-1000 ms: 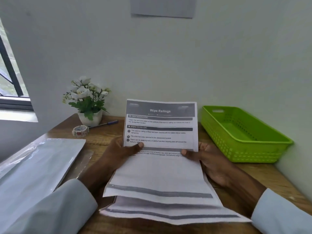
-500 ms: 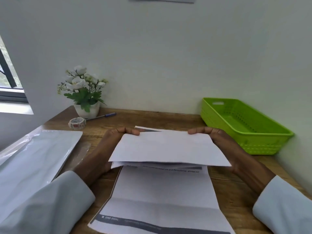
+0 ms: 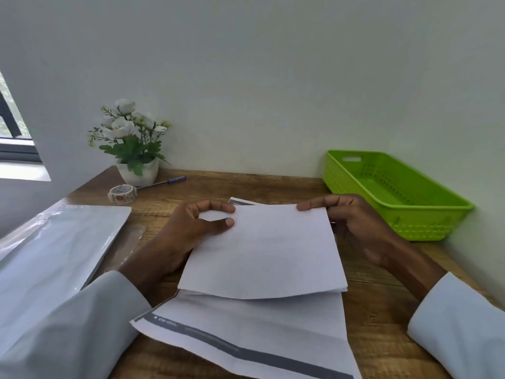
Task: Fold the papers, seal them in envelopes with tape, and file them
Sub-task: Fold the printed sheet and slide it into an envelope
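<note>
The wooden desk [image 3: 273, 187] is carrying everything, with the grey envelopes [image 3: 52, 242] lying at nine o'clock and the green basket [image 3: 410, 214] waiting at two o'clock. At the centre, the folded paper [image 3: 262, 250] is lying on top of a second printed sheet [image 3: 246, 335], which is spreading toward six o'clock. The left hand [image 3: 191, 231] is pinching the fold's far left corner between thumb and curled fingers; the right hand [image 3: 352, 217] is gripping the far right corner. The tape roll [image 3: 122, 193] is sitting at ten o'clock, just in front of the flower pot [image 3: 138, 173], beside a pen [image 3: 164, 182].

The likeliest slip is a crooked crease: the far edges are looking slightly misaligned, so pressing now would be fixing them askew. The sheet beneath could also be dragged along.

Compared with a second ago, the page is no longer standing upright with its print facing the person; it is lying doubled over, blank side up.
</note>
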The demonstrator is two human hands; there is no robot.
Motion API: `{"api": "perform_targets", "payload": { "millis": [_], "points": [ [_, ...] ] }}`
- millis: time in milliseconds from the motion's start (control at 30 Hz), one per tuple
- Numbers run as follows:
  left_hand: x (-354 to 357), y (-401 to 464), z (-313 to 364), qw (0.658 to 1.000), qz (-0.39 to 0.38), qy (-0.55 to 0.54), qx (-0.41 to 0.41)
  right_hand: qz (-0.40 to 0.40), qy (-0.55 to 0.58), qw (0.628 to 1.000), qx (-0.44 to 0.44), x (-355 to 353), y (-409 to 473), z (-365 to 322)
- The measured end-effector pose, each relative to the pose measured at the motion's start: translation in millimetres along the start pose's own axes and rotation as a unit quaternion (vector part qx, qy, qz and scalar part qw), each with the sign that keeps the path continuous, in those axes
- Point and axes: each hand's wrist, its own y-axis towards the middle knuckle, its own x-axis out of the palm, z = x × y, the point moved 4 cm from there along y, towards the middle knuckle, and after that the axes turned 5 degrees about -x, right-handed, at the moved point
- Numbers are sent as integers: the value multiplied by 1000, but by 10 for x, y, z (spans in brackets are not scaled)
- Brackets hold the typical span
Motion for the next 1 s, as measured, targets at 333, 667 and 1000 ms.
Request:
{"api": "perform_targets", "payload": {
  "millis": [333,667,1000],
  "points": [
    [-4,-7,70,996,46,-53,48,5,83,996,35,188,-81,85],
    [137,-89,36,997,-15,-78,-17,38,143,988,39,198,-110,43],
    [88,-41,74,990,-26,-139,12,3,161,985,65,13,-24,-23]
  ]
}}
